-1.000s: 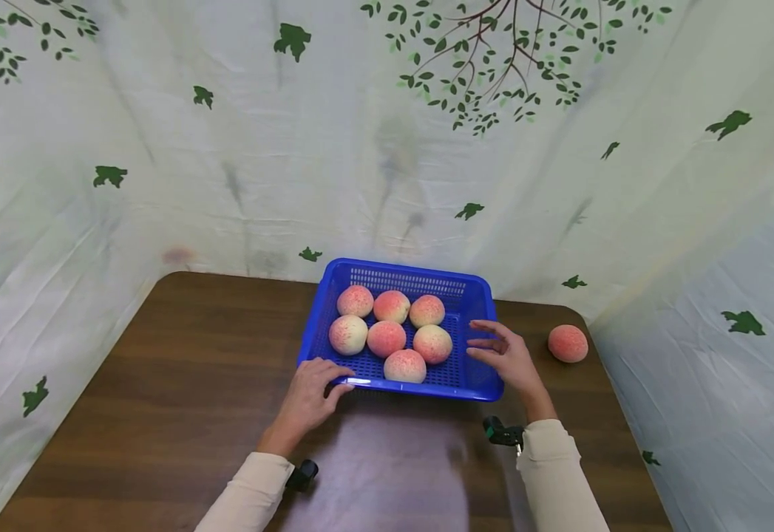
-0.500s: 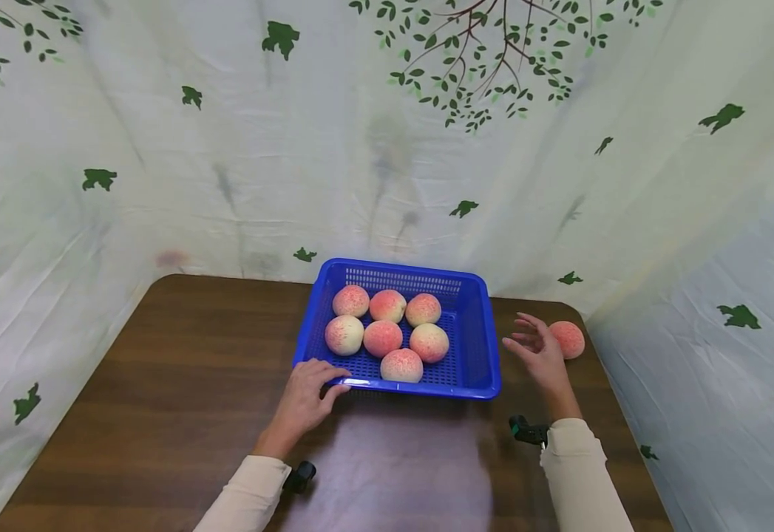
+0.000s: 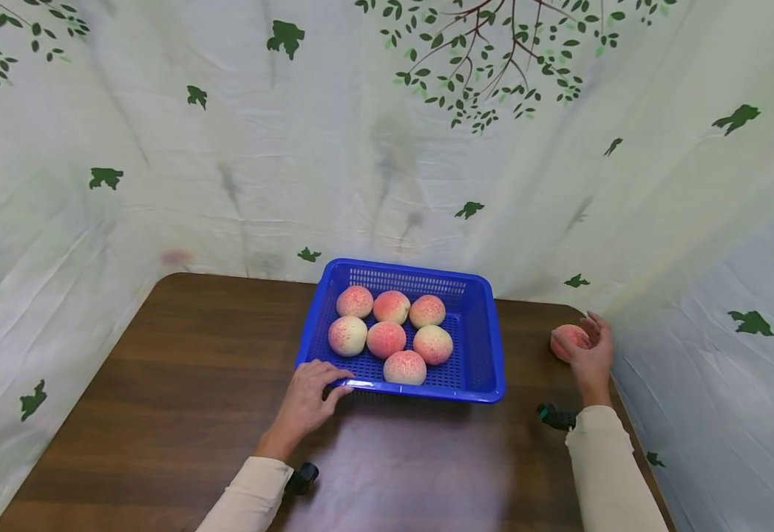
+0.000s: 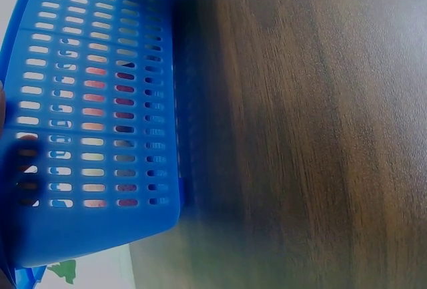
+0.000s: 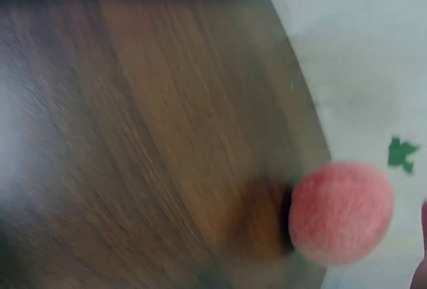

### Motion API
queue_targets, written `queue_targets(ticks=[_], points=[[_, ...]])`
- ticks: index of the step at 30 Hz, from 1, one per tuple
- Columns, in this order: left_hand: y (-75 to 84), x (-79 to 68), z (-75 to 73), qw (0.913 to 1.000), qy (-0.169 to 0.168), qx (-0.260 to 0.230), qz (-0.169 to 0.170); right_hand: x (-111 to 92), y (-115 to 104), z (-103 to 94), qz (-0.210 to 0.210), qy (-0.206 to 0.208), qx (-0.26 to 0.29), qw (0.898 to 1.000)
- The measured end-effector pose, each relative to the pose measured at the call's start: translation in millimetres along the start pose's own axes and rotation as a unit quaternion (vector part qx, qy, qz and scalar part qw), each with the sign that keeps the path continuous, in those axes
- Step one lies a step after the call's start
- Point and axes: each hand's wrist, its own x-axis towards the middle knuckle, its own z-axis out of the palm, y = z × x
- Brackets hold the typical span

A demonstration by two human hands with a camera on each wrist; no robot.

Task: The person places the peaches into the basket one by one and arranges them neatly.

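Note:
A blue plastic basket [image 3: 473,395] with slotted sides holds several red-and-cream peaches [image 3: 387,339] in rough rows. My left hand [image 3: 307,395] pinches the basket's near rim at its left corner, fingers over the edge and thumb in front. In the left wrist view the basket's slotted wall [image 4: 100,122] fills the left side, with peach colour showing through. One redder peach [image 5: 341,213] sits by itself near the table's right edge. Around it is my right hand [image 3: 589,355], thumb overlapping the peach in the head view; a gap shows between fingertips and peach in the right wrist view.
The brown wooden table [image 3: 194,399] has rounded far corners. A pale curtain [image 3: 240,185] printed with leaves and branches hangs close behind it and along both sides. Dark wrist cameras [image 3: 302,479] are strapped at both sleeves.
My right hand has moved from over the basket's right side across to the lone peach at the right. The left hand stays on the rim, and the basket has not moved.

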Motion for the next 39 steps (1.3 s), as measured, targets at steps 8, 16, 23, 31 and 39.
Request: queue_targets(ticks=[8,16,23,31,39], points=[[-1.9,-1.5,-0.5,1.0,0.004,-0.005,0.008,17.7,18.8,-18.5,0.068,0.009,-0.038,0.997],[-4.5,-2.7,1.0,0.9992,0.03,-0.005,0.027,25.2,37.3,-16.3,0.14,-0.019,-0.062,0.988],[-6.8,0.4,3.9,0.9981,0.038,-0.018,0.046,26.1,46.9,-7.8,0.185,0.018,-0.006,0.983],[-6.4,-0.9,1.1,0.9986,0.034,-0.011,0.04,24.1,57.5,-1.7,0.174,0.055,0.004,0.983],[-6.5,-1.0,1.5,0.9986,0.033,-0.01,0.039,20.9,54.7,-4.2,0.175,0.056,-0.033,0.982]])
